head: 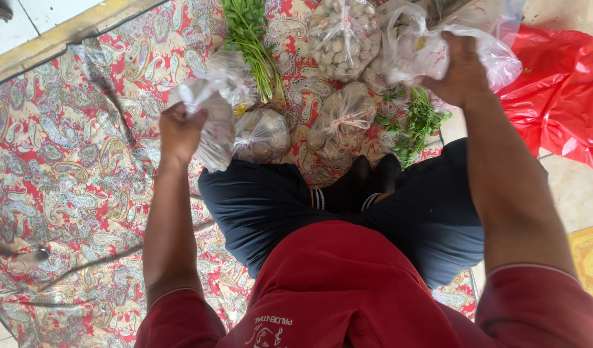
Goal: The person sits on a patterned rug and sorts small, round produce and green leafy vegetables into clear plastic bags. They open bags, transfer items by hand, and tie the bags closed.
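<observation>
Head view, near to far. Left hand (179, 132), left of centre: fist clamped on the twisted neck of a small clear bag (214, 129); soft, light, probably slippery film, best gripped at the neck. Right hand (462, 71), upper right: closed on a larger clear bag (496, 58), limp and crinkly. Beyond, on the patterned cloth (71, 148): knotted bags of produce (344, 35), leafy greens (248, 38).

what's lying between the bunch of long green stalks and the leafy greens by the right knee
In the head view, between the green stalks and the leafy greens lie two tied clear bags of pale round pieces on the patterned cloth.
</observation>
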